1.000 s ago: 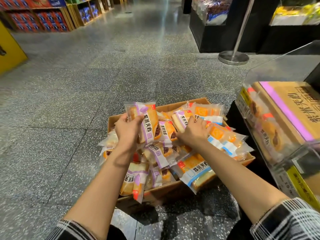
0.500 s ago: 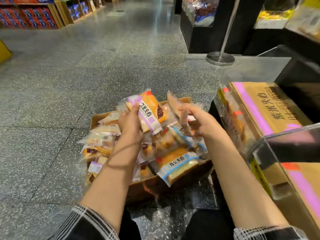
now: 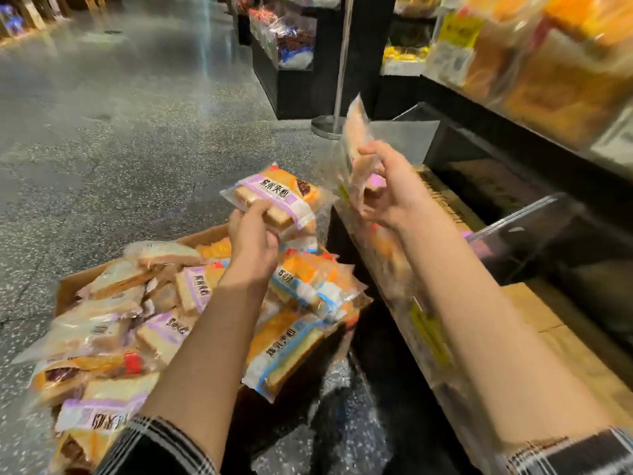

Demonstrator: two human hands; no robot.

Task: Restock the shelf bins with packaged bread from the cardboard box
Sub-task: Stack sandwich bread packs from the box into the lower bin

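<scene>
A cardboard box (image 3: 202, 237) on the floor is heaped with several packaged bread slices with purple or blue labels. My left hand (image 3: 251, 234) grips a purple-labelled bread packet (image 3: 279, 195) lifted above the box. My right hand (image 3: 394, 186) holds another bread packet (image 3: 356, 149) upright, higher and to the right, over the clear lower shelf bin (image 3: 387, 269). That bin shows a few packets behind its front wall and a brown carton with purple print inside. The right-hand packet is blurred.
An upper shelf (image 3: 548, 73) with clear bins of orange bread runs along the right. A metal stanchion post (image 3: 342, 63) with round base stands behind the bins. Black display stands are at the back. Speckled grey floor stretches left and ahead.
Both hands rose from the box, each with a packet. My right hand swung up and right toward the lower bin; the view turned right and nearer the shelves.
</scene>
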